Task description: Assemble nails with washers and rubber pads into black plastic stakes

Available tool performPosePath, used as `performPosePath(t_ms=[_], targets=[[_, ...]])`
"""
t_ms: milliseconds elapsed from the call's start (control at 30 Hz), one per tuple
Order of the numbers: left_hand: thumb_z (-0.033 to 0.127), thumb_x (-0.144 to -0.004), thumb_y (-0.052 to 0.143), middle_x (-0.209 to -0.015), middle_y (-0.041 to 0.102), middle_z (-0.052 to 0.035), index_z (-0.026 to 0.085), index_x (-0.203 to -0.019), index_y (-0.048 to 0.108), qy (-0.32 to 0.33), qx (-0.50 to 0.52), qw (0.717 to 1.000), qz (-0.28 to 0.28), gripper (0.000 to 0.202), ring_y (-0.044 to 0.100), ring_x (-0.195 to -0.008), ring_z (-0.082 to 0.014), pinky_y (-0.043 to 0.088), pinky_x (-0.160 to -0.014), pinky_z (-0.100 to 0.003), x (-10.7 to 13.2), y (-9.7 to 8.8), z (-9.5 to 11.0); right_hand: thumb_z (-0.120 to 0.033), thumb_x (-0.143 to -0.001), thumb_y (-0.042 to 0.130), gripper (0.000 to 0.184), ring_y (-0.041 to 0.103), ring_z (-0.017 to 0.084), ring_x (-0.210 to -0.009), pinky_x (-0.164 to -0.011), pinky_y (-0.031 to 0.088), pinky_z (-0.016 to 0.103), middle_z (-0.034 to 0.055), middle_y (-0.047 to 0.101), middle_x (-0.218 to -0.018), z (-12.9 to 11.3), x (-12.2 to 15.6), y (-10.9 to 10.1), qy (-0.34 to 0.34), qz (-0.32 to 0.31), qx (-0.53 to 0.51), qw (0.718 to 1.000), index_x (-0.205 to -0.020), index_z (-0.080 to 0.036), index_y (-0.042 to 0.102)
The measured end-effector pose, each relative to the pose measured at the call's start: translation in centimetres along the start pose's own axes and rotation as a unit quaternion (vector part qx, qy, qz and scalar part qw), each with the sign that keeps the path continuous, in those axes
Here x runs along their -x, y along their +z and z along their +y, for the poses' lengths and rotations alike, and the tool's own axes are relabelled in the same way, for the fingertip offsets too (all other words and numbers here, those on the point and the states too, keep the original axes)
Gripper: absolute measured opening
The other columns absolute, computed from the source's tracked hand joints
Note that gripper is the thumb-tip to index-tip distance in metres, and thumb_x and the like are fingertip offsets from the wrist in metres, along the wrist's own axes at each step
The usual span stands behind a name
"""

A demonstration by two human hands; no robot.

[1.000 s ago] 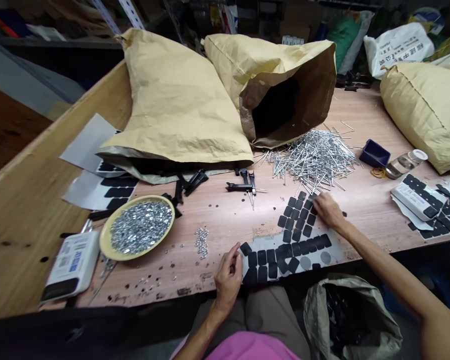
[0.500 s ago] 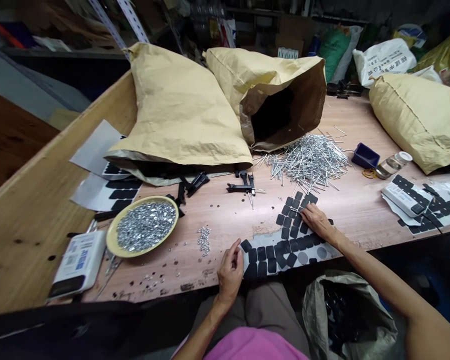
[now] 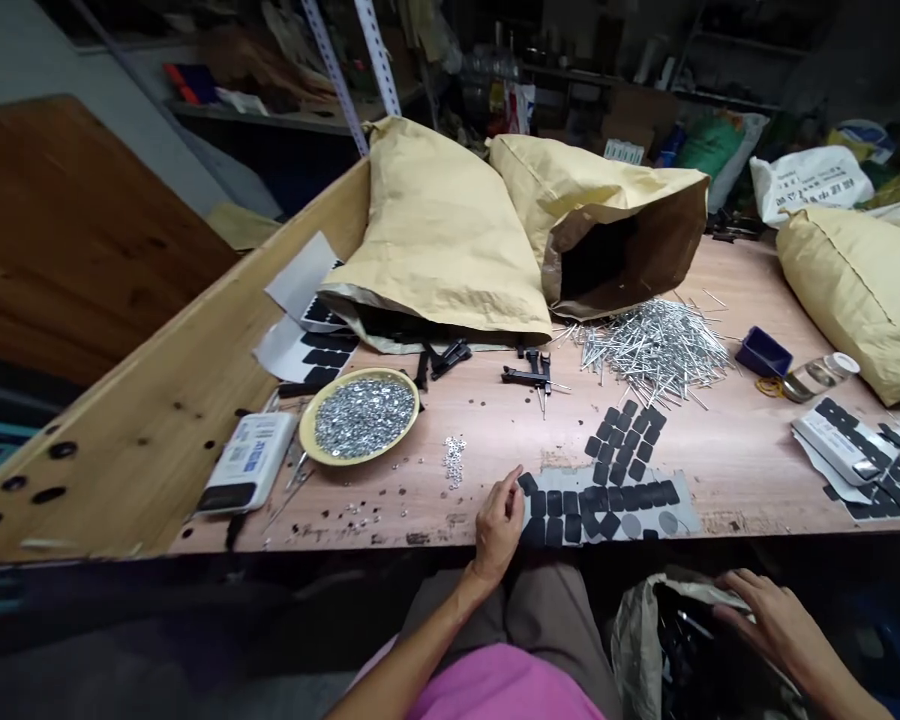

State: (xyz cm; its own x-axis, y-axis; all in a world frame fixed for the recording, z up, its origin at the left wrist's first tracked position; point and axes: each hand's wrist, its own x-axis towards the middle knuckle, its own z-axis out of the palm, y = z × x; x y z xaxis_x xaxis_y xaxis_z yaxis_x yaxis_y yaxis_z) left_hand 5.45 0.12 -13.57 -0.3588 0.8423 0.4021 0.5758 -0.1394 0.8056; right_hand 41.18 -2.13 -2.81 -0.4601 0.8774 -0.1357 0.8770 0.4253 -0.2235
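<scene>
My left hand (image 3: 499, 528) rests at the table's front edge, by the left end of a pale backing sheet (image 3: 688, 500) bearing rows of black rounded pads (image 3: 571, 502). Its fingers are curled together; what they hold, if anything, is hidden. Over the mouth of an open sack (image 3: 637, 640) below the table edge is my right hand (image 3: 776, 625), fingers stretched and apart, nothing seen in them. Dark pieces lie inside that sack, with a pale blurred streak among them. More black pads (image 3: 626, 440) lie in short rows behind the sheet.
A heap of thin metal pins (image 3: 656, 350) lies before an open paper sack (image 3: 622, 250). Leftward are a yellow bowl (image 3: 305, 440) of small metal pieces, a white box-like device (image 3: 251, 460) and black plastic parts (image 3: 529, 372). A blue tray (image 3: 763, 352) and jar (image 3: 821, 378) stand right.
My right hand has left the loose black pads and moved down and right to the sack below the table. The left hand stays beside the sheet. The view has turned left.
</scene>
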Motion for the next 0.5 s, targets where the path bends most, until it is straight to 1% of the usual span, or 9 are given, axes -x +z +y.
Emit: performPosePath(t_ms=[33,67,133,200,267,333,367,433,500], targets=[[0.018,-0.087,0.042,-0.085,0.07,-0.007,0.016,-0.108,0.062,-0.002,0.001,1.0,0.0,0.029,0.062,-0.062,-0.0108,0.051,-0.062,-0.021,0.0,0.0,0.0,-0.044,-0.088,0.046,0.025,0.066,0.022,-0.068,-0.054,0.05,0.03,0.005,0.067,-0.08,-0.4,-0.7,-0.1,-0.004,0.026,0.008,1.0,-0.085,-0.026,0.063],[0.017,-0.087,0.042,-0.087,0.07,-0.0073,0.017,-0.109,0.062,-0.002,0.003,1.0,-0.001,0.029,0.063,-0.064,-0.0112,0.052,-0.063,-0.022,0.0,0.1,0.0,-0.042,-0.09,0.043,0.026,0.066,0.021,-0.069,-0.057,0.051,0.03,0.005,0.067,-0.082,-1.0,-1.9,-0.3,-0.009,0.054,0.009,0.998,-0.086,-0.026,0.063],[0.017,-0.087,0.042,-0.087,0.07,-0.007,0.017,-0.11,0.062,-0.002,0.008,1.0,-0.002,0.03,0.064,-0.067,-0.0121,0.053,-0.065,-0.023,-0.1,0.0,0.1,-0.037,-0.093,0.037,0.028,0.065,0.019,-0.069,-0.06,0.051,0.029,0.0047,0.066,-0.081,-2.5,-6.1,-0.4,-0.03,0.097,-0.002,0.995,-0.085,-0.025,0.061],[0.015,-0.087,0.042,-0.085,0.07,-0.0065,0.017,-0.11,0.061,-0.001,0.014,1.0,-0.004,0.03,0.065,-0.069,-0.0127,0.053,-0.066,-0.023,-0.2,-0.1,0.1,-0.036,-0.094,0.034,0.031,0.065,0.018,-0.068,-0.06,0.05,0.028,0.0048,0.064,-0.08,-4.3,-11.8,-0.1,-0.065,0.129,-0.012,0.989,-0.085,-0.024,0.061],[0.014,-0.087,0.042,-0.085,0.07,-0.0065,0.016,-0.111,0.061,0.0,0.017,1.0,-0.006,0.03,0.066,-0.072,-0.0132,0.054,-0.068,-0.023,-0.2,-0.2,0.1,-0.033,-0.095,0.032,0.032,0.064,0.018,-0.069,-0.06,0.05,0.027,0.0064,0.063,-0.083,-6.0,-18.0,0.7,-0.097,0.165,-0.016,0.981,-0.092,-0.021,0.062],[0.013,-0.087,0.042,-0.087,0.07,-0.007,0.016,-0.112,0.06,0.002,0.019,1.0,-0.011,0.031,0.067,-0.075,-0.0138,0.055,-0.07,-0.024,-0.3,-0.3,0.1,-0.03,-0.095,0.033,0.032,0.064,0.019,-0.072,-0.06,0.049,0.028,0.0086,0.063,-0.088,-7.3,-23.8,1.8,-0.096,0.202,0.0,0.975,-0.099,-0.018,0.062],[0.012,-0.087,0.042,-0.088,0.07,-0.0073,0.017,-0.112,0.06,0.003,0.019,1.0,-0.016,0.032,0.067,-0.076,-0.0141,0.055,-0.071,-0.024,-0.3,-0.4,0.0,-0.029,-0.094,0.034,0.03,0.063,0.018,-0.07,-0.057,0.047,0.027,0.0085,0.063,-0.088,-7.8,-26.4,2.4,-0.086,0.208,0.018,0.974,-0.102,-0.018,0.061],[0.01,-0.087,0.041,-0.091,0.07,-0.008,0.017,-0.113,0.06,0.006,0.023,0.999,-0.025,0.033,0.067,-0.079,-0.0147,0.056,-0.072,-0.025,-0.4,-0.6,0.1,-0.026,-0.093,0.037,0.028,0.061,0.018,-0.067,-0.055,0.044,0.026,0.0077,0.063,-0.085,-8.5,-30.3,3.3,-0.072,0.209,0.047,0.974,-0.098,-0.018,0.063],[0.009,-0.087,0.04,-0.092,0.07,-0.0082,0.018,-0.112,0.06,0.005,0.024,0.999,-0.029,0.033,0.067,-0.081,-0.0152,0.057,-0.072,-0.026,-0.8,-1.1,0.5,-0.026,-0.093,0.038,0.028,0.059,0.018,-0.066,-0.054,0.041,0.025,0.0073,0.062,-0.081,-9.0,-32.3,3.7,-0.071,0.199,0.055,0.976,-0.089,-0.017,0.065]])
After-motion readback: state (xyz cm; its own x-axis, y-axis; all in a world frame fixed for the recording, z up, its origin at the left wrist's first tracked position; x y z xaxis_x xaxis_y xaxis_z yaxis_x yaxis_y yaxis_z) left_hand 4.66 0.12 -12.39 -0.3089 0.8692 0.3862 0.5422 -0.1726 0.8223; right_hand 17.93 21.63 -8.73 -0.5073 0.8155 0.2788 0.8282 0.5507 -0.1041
